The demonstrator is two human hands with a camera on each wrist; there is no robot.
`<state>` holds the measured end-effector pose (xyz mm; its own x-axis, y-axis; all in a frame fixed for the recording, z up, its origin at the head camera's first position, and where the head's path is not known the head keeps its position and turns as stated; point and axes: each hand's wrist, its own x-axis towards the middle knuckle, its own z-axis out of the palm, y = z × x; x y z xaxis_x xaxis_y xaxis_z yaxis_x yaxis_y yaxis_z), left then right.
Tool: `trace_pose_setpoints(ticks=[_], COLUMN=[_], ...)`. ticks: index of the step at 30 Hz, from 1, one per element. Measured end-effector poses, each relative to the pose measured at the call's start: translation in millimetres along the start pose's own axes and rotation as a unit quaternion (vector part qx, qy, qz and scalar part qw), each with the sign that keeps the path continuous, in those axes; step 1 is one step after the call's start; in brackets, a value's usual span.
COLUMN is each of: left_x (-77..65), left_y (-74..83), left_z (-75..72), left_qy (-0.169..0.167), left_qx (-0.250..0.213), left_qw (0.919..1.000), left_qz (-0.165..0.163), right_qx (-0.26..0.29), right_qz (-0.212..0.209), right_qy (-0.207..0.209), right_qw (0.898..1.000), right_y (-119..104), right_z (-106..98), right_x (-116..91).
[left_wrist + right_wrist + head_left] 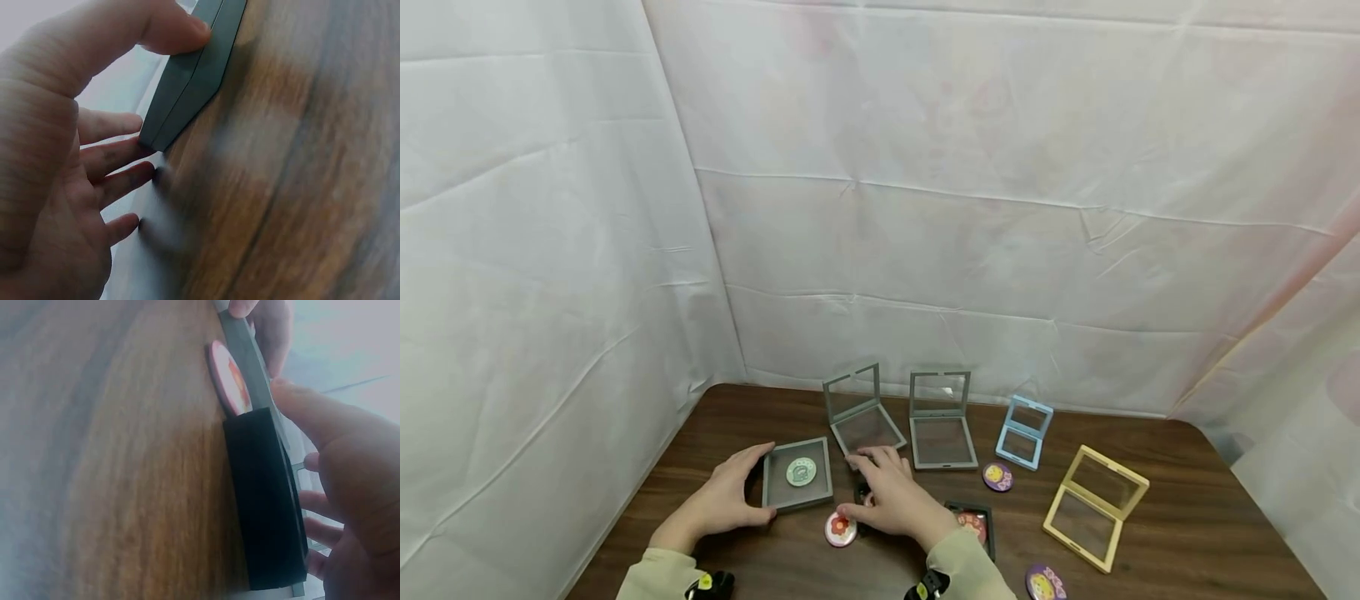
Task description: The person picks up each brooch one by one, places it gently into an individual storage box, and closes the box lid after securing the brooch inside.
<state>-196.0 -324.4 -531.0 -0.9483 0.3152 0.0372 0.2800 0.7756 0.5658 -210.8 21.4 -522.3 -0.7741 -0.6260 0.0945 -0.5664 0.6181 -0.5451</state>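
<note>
My left hand point(722, 498) holds a grey square display case point(777, 490) by its left side. Its thumb presses the near edge and the fingers touch the far corner, as the left wrist view shows too. A pale green round badge point(801, 472) sits in the middle of this case. My right hand point(895, 498) is spread over a black case point(265, 506), which it mostly hides in the head view. The right thumb reaches toward a white badge with a red flower point(840, 529); whether it touches cannot be told.
Behind the hands stand two opened grey cases point(943, 442). To the right are an opened blue case point(1025, 432), an opened yellow case point(1084, 523) and two purple badges point(997, 477). Partly behind the right forearm lies a black case with a red badge point(973, 527). White cloth point(925, 250) hangs behind the table.
</note>
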Motion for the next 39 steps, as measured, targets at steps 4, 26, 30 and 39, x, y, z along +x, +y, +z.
trace_pose_setpoints(ticks=[4, 26, 30, 39], left_x=[-2.5, -4.8, -5.0, -3.9], left_y=[-2.6, -8.3, -9.1, -11.1], left_z=[-1.8, -4.7, -4.8, -4.4], left_qy=[0.005, 0.014, 0.015, 0.009], left_qx=[-0.002, 0.011, 0.011, 0.000], left_qw=[1.0000, 0.9998, 0.9998, 0.9999], left_qz=[-0.004, -0.002, 0.002, -0.010], right_qx=[-0.009, -0.034, -0.028, -0.042], right_qz=[-0.005, -0.020, -0.016, -0.006], right_qy=[0.012, 0.045, 0.059, 0.057], right_qw=[1.000, 0.998, 0.998, 0.997], right_y=[-5.1, -19.6, -22.4, -23.6], right_z=[0.4, 16.2, 19.4, 21.8], right_x=[-6.0, -27.8, -28.8, -29.6])
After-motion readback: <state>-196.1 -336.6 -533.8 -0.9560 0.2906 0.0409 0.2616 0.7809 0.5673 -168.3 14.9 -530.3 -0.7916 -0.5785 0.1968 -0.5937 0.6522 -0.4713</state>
